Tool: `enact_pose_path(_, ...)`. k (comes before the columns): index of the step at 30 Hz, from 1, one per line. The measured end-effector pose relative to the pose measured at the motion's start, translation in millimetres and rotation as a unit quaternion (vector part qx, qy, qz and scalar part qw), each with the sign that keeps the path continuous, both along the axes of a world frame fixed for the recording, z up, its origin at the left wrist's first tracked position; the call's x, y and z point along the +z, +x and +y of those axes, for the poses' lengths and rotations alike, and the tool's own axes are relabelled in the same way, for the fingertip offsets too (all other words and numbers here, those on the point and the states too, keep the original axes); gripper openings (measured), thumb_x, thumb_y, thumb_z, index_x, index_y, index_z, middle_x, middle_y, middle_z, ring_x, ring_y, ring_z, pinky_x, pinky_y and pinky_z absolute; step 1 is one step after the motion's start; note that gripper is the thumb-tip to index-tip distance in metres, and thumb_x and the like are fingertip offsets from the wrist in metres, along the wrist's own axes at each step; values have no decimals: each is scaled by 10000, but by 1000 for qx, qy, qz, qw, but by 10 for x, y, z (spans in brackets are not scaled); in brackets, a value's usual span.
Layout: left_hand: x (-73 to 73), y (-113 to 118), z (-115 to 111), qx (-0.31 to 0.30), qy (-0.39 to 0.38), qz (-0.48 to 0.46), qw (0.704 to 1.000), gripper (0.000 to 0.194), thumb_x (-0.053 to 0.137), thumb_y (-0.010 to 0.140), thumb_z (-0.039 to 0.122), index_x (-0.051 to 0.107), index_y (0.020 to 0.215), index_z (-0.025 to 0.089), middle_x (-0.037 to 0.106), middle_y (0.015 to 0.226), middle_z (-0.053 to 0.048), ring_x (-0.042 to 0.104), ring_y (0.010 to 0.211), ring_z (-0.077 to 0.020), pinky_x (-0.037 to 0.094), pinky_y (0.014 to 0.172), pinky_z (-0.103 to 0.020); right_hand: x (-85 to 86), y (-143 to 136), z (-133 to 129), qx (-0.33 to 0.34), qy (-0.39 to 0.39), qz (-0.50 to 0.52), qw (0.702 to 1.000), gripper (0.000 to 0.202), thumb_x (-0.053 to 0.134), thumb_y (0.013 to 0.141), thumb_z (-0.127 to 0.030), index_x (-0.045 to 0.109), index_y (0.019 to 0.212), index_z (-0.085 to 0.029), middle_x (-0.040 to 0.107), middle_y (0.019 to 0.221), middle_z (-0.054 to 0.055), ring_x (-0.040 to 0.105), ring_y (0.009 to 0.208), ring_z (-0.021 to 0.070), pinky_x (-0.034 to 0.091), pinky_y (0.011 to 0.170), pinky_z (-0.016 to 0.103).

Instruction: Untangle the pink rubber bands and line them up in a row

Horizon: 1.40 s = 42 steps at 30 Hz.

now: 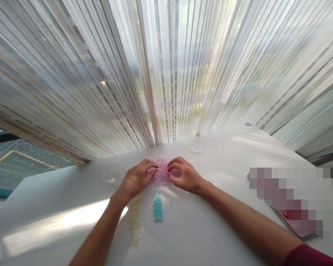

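Observation:
A loose pile of thin pink and lilac shredded strands (pixel 162 179) lies on the white table between my two hands. From the left, my left hand (pixel 138 176) reaches it with thumb and forefinger bent into a near-closed pinch at the strands. Facing it, my right hand (pixel 185 175) pinches at the pile's right side, and pink shows through the loop of its fingers. The fingertips are blurred, so the exact strands held are hard to make out. Nearer to me lie a short turquoise strip (pixel 158 207) and a longer pale yellow strip (pixel 135 223), partly beside my left wrist.
A clear round dish (pixel 114 174) stands left of my left hand. Another clear disc or lid (pixel 197 147) lies behind my right hand. At the right is a pinkish flat object (pixel 302 223), mostly pixelated. String curtains (pixel 166 92) hang along the table's far edge.

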<state>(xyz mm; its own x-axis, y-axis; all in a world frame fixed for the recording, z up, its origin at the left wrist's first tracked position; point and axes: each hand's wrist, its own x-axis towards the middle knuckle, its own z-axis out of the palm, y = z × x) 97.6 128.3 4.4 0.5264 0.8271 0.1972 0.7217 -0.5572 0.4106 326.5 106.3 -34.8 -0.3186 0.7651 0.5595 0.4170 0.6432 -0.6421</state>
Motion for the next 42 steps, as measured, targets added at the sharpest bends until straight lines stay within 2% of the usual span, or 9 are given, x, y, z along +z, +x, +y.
enact_pose_path(9,51,168,-140,-34,0,-42,999,232,584,950,319,685,1147,251,743,1097,-20,678,830,-142,514,755,-238,-18,-8,-1,-2,-5,27,1000,159,673,800,-89,693,901,-209,675,979,61,637,943,194,542,875,346)
enact_pose_path(12,32,205,-161,-33,-7,-53,998,246,591,949,315,701,1160,253,764,1037,-16,654,726,-131,509,724,-241,-8,-1,-2,-3,-11,12,1000,155,674,811,-113,698,924,-218,674,993,63,628,963,208,535,897,382)
enact_pose_path(16,21,227,-161,-41,-3,-70,997,215,589,953,320,739,1096,261,775,958,-5,615,652,-120,484,680,-236,13,3,2,-5,-1,-1,1000,152,681,811,-124,689,915,-235,676,992,55,604,981,224,519,909,420)
enact_pose_path(22,66,170,-117,-16,-15,-69,997,133,645,903,282,754,959,230,772,878,7,599,639,-118,463,654,-224,29,10,-3,-7,-4,9,1000,162,685,794,-101,664,894,-227,666,1001,55,586,994,224,506,923,418)
enact_pose_path(28,101,151,-106,-7,-20,-38,999,159,627,914,300,759,961,224,777,883,-1,606,640,-118,454,642,-224,26,10,-16,-2,-4,17,1000,138,681,814,-120,660,904,-222,656,1016,64,580,999,224,513,914,422)
enact_pose_path(31,146,121,-160,-2,-34,-53,998,167,613,924,307,753,961,223,772,896,-4,628,686,-123,470,677,-221,41,12,-29,1,-1,24,1000,121,676,828,-132,661,902,-227,655,1015,67,581,1002,228,516,914,429)
enact_pose_path(35,227,-52,-460,39,-40,-81,995,180,601,938,331,741,960,220,759,890,-11,580,643,-112,472,651,-218,52,35,-33,-22,10,58,998,108,628,869,-135,658,915,-228,656,977,69,590,982,226,524,883,419)
enact_pose_path(39,232,-344,-1073,102,-72,-105,987,210,578,956,355,726,911,214,736,883,-29,554,620,-106,473,583,-203,38,50,-10,-37,14,78,996,96,600,894,-156,659,896,-232,666,941,73,605,956,235,529,860,419)
enact_pose_path(42,147,-532,-1567,153,-84,-135,975,229,586,949,377,733,891,213,729,871,-43,570,603,-108,479,525,-193,25,38,10,-45,9,80,996,83,594,908,-204,665,875,-231,673,925,75,615,939,240,531,855,421)
